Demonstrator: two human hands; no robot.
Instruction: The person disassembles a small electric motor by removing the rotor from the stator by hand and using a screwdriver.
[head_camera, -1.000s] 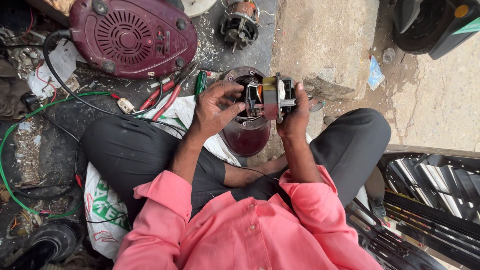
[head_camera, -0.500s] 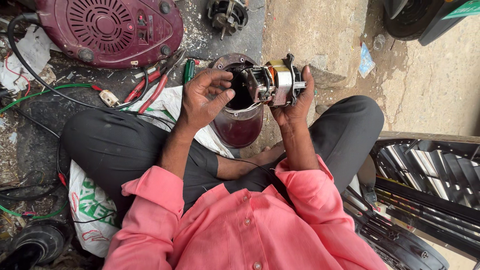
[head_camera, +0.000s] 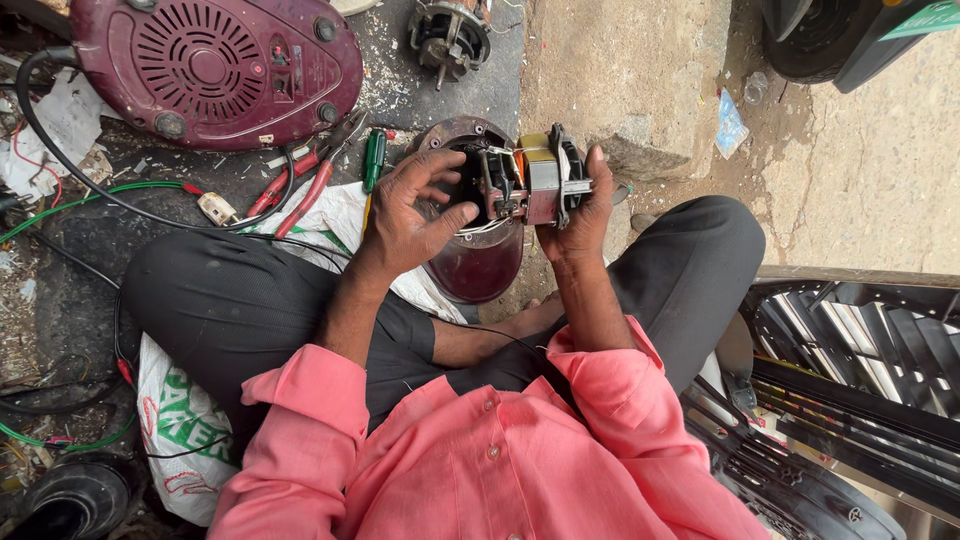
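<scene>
My right hand (head_camera: 578, 215) grips a small electric motor (head_camera: 535, 180) with copper windings and a black end frame, held up over my lap. My left hand (head_camera: 410, 215) touches the motor's left end, its fingers curled among the white wires there. Just behind the motor sits a maroon cup-shaped housing (head_camera: 480, 262), open side up, resting between my crossed legs. I sit cross-legged in dark trousers and a pink shirt.
A maroon appliance body (head_camera: 215, 70) with a vent grille lies at the upper left. Red-handled pliers (head_camera: 310, 180), a green screwdriver (head_camera: 373, 158), a second motor (head_camera: 450, 35) and loose cables lie on the dirty ground. A dark metal grille (head_camera: 860, 350) stands at the right.
The view has shifted slightly. Both hands stay on the motor, with the left hand's fingers now closer in on the wires at its end.
</scene>
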